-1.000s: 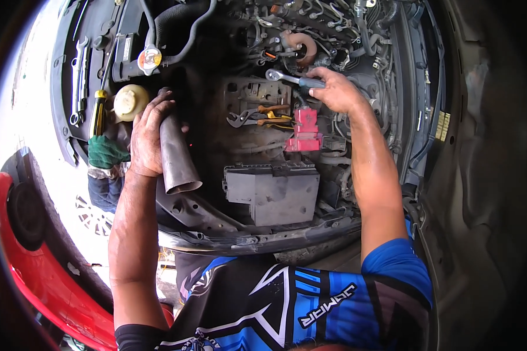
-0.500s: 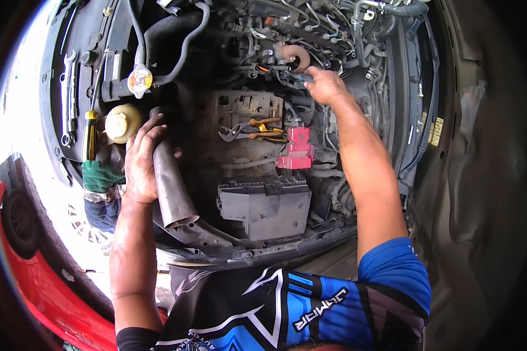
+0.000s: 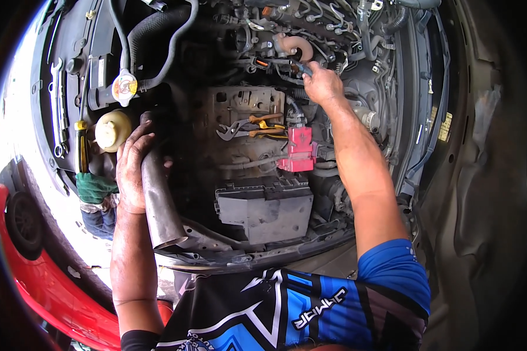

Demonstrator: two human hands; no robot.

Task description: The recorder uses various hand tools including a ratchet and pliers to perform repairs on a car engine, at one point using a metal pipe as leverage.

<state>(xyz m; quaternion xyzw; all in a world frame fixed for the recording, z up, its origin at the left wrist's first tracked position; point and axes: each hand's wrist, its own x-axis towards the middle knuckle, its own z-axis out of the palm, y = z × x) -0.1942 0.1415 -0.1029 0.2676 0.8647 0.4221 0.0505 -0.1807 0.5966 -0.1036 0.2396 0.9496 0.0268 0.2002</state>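
My left hand is closed round a dark air duct at the left of the engine bay, its thumb showing on the duct's far side. The duct slants down to a flared open end. Farther in, my right hand grips a small blue-grey piece beside a rusty curved pipe; I cannot make out its kind. Between my arms, slip-joint pliers and pliers with orange-yellow handles lie on the metal battery tray. A red terminal cover sits to their right.
Nearest me is a black fuse box. A cream reservoir and a capped radiator neck stand at the left, with a yellow-black screwdriver, wrenches and a green glove along the edge. A red car is beyond.
The view has shifted slightly, so most things sit a little farther left. Both hands keep their holds, and the right hand has moved only a little.
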